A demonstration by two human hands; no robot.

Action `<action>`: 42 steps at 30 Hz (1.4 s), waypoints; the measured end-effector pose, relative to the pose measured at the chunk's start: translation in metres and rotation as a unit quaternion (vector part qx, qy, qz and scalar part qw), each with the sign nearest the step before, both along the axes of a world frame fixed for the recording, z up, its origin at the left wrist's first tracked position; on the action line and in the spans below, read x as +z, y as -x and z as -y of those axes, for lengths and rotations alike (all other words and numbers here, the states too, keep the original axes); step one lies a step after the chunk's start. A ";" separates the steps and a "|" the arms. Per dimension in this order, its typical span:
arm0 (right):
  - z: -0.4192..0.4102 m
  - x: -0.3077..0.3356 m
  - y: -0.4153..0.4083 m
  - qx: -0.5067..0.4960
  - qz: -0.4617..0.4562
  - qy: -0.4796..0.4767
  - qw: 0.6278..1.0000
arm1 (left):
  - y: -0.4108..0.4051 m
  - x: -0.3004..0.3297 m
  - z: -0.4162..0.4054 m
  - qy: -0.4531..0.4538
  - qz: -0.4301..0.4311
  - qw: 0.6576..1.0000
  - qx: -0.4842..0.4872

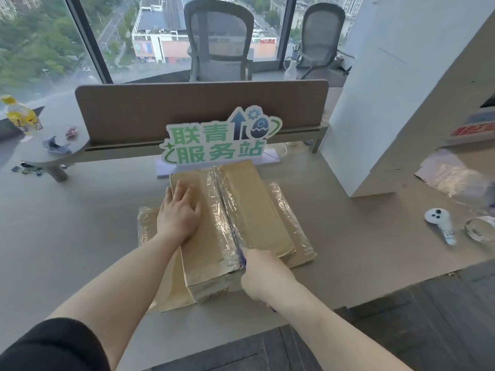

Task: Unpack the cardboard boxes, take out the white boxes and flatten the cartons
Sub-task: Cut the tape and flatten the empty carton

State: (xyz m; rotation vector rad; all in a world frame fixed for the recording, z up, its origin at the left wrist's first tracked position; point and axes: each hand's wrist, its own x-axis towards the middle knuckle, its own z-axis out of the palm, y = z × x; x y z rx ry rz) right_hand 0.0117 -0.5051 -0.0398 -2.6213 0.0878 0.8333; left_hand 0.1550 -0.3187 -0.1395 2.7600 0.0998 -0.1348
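Carton (pixel 203 226): long axis runs away from the person, taped seam down the middle.
Left hand (pixel 179 212): flat, fingers spread, pressing the lid.
Right hand (pixel 263 274): closed around a purple cutter (pixel 242 257) at the near seam end.
Desk (pixel 67 236): bare on the left.

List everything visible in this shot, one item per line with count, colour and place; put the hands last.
taped brown cardboard box: one, brown under clear tape, desk centre, on flattened cardboard
green-lettered cut-out sign: one, green and white, behind the box
brown fabric desk divider: one, brown, behind the sign
grey mesh office chairs: two, grey, by the window
yellow plastic bottle: one, yellow, far left
white handheld controller: one, white, desk right
clear tape roll: one, clear, beside the controller
tall white box: one, white, right
left hand: flat on the box top
right hand: gripping a purple tool at the box's taped centre seam
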 end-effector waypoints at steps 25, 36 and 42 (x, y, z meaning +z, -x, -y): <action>-0.019 -0.034 0.093 -0.415 0.139 -0.268 0.858 | 0.026 0.012 -0.008 -0.010 0.045 0.974 -0.223; -0.069 -0.060 0.088 -0.552 0.188 -0.397 0.709 | 0.068 0.000 -0.004 -0.050 0.046 0.950 -0.304; -0.077 -0.063 0.086 -0.560 0.196 -0.413 0.691 | 0.068 -0.003 -0.005 -0.043 0.057 0.952 -0.298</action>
